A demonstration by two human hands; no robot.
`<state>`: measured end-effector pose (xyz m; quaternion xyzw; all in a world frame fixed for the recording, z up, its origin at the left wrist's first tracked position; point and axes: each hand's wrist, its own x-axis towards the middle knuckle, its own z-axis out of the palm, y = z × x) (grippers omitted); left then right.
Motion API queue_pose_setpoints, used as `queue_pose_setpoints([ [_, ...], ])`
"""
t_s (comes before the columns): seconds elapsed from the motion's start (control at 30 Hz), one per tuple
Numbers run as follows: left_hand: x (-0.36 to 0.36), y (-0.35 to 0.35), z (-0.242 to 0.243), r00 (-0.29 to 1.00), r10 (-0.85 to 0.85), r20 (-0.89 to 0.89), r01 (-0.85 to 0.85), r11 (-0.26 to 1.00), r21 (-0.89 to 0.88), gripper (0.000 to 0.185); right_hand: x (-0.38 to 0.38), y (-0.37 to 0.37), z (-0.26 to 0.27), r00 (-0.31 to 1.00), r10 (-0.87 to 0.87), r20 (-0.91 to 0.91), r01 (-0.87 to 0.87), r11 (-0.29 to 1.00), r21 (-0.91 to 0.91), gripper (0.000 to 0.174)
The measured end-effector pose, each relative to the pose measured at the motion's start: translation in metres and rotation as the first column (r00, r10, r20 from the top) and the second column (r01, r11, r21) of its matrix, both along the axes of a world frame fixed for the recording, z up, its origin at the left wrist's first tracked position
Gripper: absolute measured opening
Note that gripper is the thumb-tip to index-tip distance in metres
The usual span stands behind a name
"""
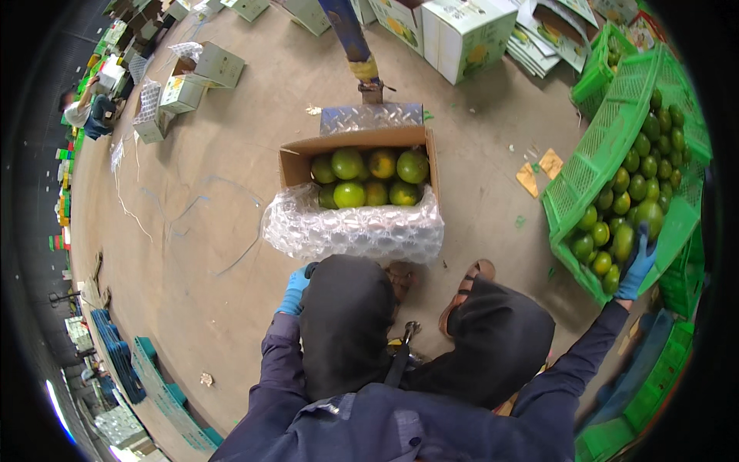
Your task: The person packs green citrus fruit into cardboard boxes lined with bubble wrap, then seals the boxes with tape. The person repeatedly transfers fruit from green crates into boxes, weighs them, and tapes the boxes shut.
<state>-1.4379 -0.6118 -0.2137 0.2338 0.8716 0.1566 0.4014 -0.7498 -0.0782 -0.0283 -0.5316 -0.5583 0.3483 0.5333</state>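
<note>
My right hand (638, 265), in a blue glove with dark fingers, reaches into a tilted green plastic crate (606, 150). Its fingers touch green fruits (623, 242) near the crate's front edge; whether they grip one is unclear. Beside my left knee rests my left hand (295, 289), also gloved, its fingertips partly hidden by the trouser leg. Before me on the platform stands an open cardboard box (433, 167). Round green fruits (349, 193), some with yellow patches, sit inside in rows. Bubble wrap (358, 228) hangs over the box's near side.
A diamond-plate platform (369, 117) with a blue post (352, 34) stands behind the box. Printed cartons (467, 37) line the back. More green crates (603, 69) stand at right. Another person (89, 112) is at far left, near open cartons (199, 75). Plastic straps and scraps litter the floor.
</note>
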Motion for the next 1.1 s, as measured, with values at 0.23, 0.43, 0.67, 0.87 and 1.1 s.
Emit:
queue_pose_setpoints([
  [0.23, 0.039, 0.067, 0.042, 0.994, -0.015, 0.109, -0.004, 0.984, 0.176, 0.038, -0.361, -0.066, 0.151, 0.669, 0.735, -0.109, -0.737, 0.676, 0.031, 0.055],
  [0.43, 0.050, 0.069, 0.097, 0.989, -0.018, 0.144, 0.000, 0.992, 0.127, 0.034, -0.359, -0.075, 0.133, 0.684, 0.729, -0.033, -0.729, 0.683, -0.033, 0.051],
  [0.67, 0.041, -0.025, 0.048, 0.966, -0.256, -0.016, 0.257, 0.967, 0.006, 0.035, -0.062, -0.023, -0.009, 0.574, -0.148, 0.805, 0.138, 0.987, 0.083, 0.076],
  [0.87, 0.029, 0.010, 0.043, 0.868, -0.497, -0.001, 0.495, 0.864, -0.089, 0.051, 0.012, 0.005, -0.078, 0.382, 0.111, 0.918, 0.289, 0.929, -0.233, 0.092],
  [1.1, 0.023, 0.031, 0.089, 0.799, -0.595, 0.084, 0.600, 0.779, -0.185, 0.050, -0.010, -0.148, -0.039, 0.954, -0.087, 0.288, 0.100, 0.994, -0.030, 0.051],
])
